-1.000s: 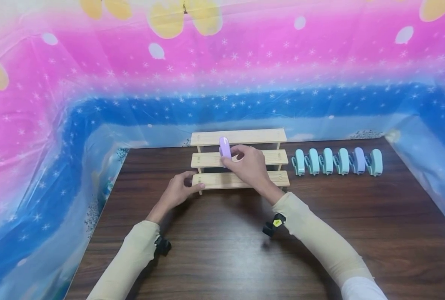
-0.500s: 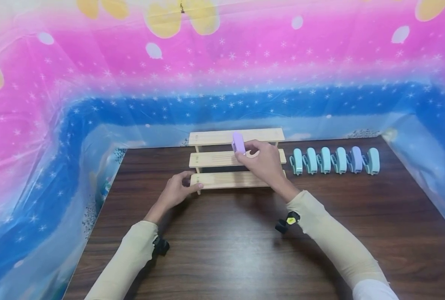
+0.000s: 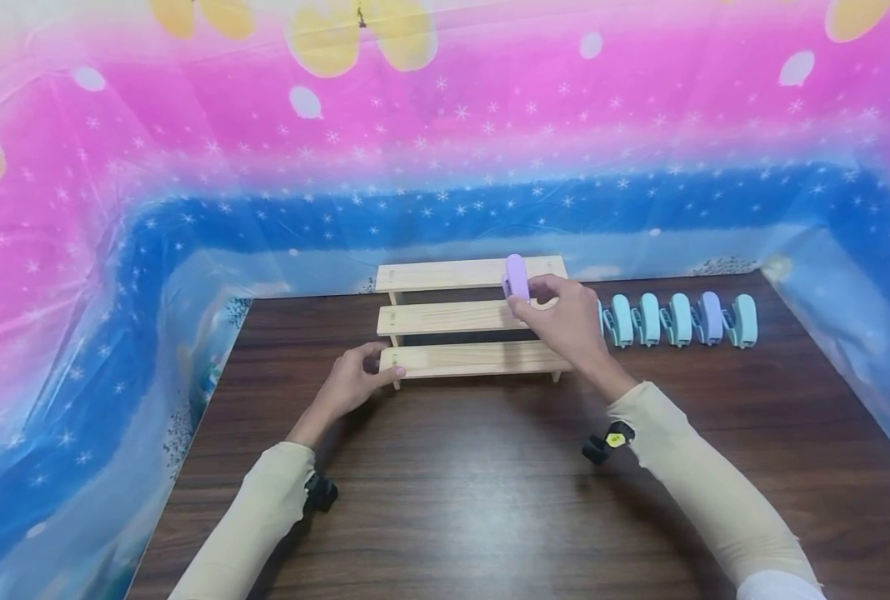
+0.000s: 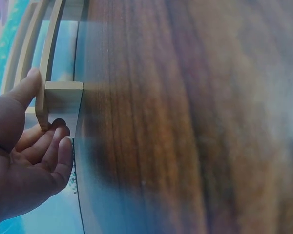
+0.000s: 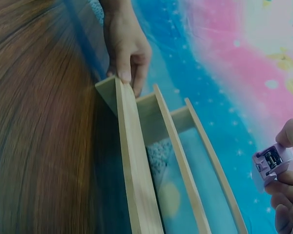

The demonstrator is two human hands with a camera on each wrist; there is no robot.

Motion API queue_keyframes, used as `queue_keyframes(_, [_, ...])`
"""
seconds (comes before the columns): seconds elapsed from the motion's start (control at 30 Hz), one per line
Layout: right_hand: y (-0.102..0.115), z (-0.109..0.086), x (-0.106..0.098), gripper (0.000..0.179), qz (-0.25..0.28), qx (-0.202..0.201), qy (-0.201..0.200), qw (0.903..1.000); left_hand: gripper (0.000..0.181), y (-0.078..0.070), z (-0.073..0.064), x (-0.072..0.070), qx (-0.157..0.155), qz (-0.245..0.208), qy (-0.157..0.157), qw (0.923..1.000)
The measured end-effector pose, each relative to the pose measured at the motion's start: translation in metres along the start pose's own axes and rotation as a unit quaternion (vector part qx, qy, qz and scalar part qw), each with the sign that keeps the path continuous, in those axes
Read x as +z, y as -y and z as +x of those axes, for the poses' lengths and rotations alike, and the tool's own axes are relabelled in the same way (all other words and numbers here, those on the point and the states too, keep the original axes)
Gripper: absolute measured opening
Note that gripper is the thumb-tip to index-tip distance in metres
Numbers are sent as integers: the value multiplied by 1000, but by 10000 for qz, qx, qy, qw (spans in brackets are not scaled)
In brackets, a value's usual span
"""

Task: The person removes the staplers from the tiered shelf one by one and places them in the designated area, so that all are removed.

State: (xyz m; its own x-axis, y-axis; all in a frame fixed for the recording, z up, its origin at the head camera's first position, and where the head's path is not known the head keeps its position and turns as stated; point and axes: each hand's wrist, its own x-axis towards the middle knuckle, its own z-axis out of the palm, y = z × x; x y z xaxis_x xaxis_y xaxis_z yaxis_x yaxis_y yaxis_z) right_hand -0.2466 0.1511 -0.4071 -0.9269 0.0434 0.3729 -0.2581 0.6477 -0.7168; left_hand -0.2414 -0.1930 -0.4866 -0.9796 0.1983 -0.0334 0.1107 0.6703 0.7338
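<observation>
A small lilac stapler (image 3: pixel 516 277) is pinched between the thumb and fingers of my right hand (image 3: pixel 565 321). It is held up in front of the top tier's right part, and its dark metal mechanism faces the camera in the right wrist view. A three-tier wooden shelf (image 3: pixel 467 360) stands against the backdrop. At the left end of its lowest board, my left hand (image 3: pixel 351 382) grips the wood. The left wrist view has the thumb (image 4: pixel 28 87) on the board and the other fingers curled beneath its end. All three boards are bare.
Right of the shelf, a row of mint staplers (image 3: pixel 647 321) stands on the dark wooden table (image 3: pixel 445 483), with one purple stapler (image 3: pixel 707 318) among them. My right hand partly covers the leftmost one. A patterned cloth (image 3: pixel 460 208) hangs behind and along both sides.
My right hand has moved rightward with the lilac stapler, from the shelf's middle to its right end. My left hand has kept its grip on the shelf.
</observation>
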Motion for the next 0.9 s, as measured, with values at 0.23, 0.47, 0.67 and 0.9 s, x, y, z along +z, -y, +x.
queue_keyframes(0.23, [-14,0,-18,41,-125,141,-38,9998,70,0,-1,0,-20,51,-16,10000])
queue_keyframes(0.47, [-31,1,-35,41,-351,29,-359,9987,71,0,0,1,-20,38,-14,10000])
queue_keyframes(0.67, [-50,1,-50,39,-346,-153,-741,9965,70,0,1,1,-20,15,8,10000])
queue_keyframes(0.9, [-69,2,-64,43,-381,-136,-915,9950,70,1,1,0,-6,13,12,10000])
